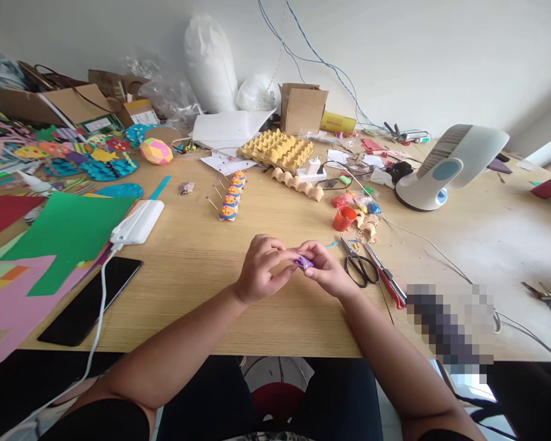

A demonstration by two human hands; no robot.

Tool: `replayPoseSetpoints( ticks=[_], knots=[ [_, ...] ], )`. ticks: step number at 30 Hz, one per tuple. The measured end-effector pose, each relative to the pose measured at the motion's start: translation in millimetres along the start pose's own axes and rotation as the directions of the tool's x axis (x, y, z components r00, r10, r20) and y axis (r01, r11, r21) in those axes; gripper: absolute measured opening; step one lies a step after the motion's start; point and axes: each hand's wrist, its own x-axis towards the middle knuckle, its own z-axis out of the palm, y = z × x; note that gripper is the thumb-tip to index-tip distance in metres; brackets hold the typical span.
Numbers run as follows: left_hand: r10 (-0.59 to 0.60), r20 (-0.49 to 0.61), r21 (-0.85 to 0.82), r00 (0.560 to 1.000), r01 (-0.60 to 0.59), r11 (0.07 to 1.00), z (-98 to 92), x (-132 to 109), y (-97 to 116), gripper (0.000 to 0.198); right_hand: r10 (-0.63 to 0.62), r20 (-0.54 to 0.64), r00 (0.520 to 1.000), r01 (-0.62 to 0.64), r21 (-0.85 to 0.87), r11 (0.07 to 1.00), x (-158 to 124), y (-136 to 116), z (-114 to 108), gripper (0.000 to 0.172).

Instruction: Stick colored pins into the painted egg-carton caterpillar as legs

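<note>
A small purple packet [303, 262], shiny as if wrapped in clear film, is held above the table's front middle. My right hand [327, 269] grips it between thumb and fingers. From the other side, my left hand [262, 269] pinches its left end with fingertips and thumb; the exact contact is partly hidden. Beyond my hands stands a row of orange and blue painted egg-carton cups [230, 199] with thin pins sticking out at the left. Black-handled scissors [360, 266] and a red utility knife [388, 278] lie right of my right hand.
An orange-red little bucket [344, 218] stands near colourful packets [371, 208] and carton scraps. Yellow egg trays [275, 150] lie farther back. At the right is a white fan [445, 168]; at the left, a white power bank [140, 222], a black phone [89, 303] and green paper [68, 226].
</note>
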Motion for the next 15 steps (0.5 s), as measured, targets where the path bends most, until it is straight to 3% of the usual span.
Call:
replayPoseSetpoints(
  ticks=[6, 12, 15],
  knots=[
    [-0.15, -0.021, -0.079, 0.989, 0.148, 0.986, 3.9, 0.0, -1.8, 0.029, 0.107, 0.002, 0.994, -0.107, 0.048, 0.993, -1.8, 2.6, 3.5, 0.031],
    [-0.285, 0.054, -0.185, 0.957, 0.29, 0.939, 13.1, 0.1, -5.8, 0.012, 0.07, -0.126, 0.99, -0.075, -0.034, 0.997, 0.1, 7.6, 6.4, 0.035],
    [-0.29, 0.036, -0.202, 0.956, 0.292, 0.935, 14.7, -1.1, -5.8, 0.009, 0.08, -0.173, 0.982, -0.082, -0.007, 0.997, 1.5, 9.1, 6.9, 0.037]
  ],
)
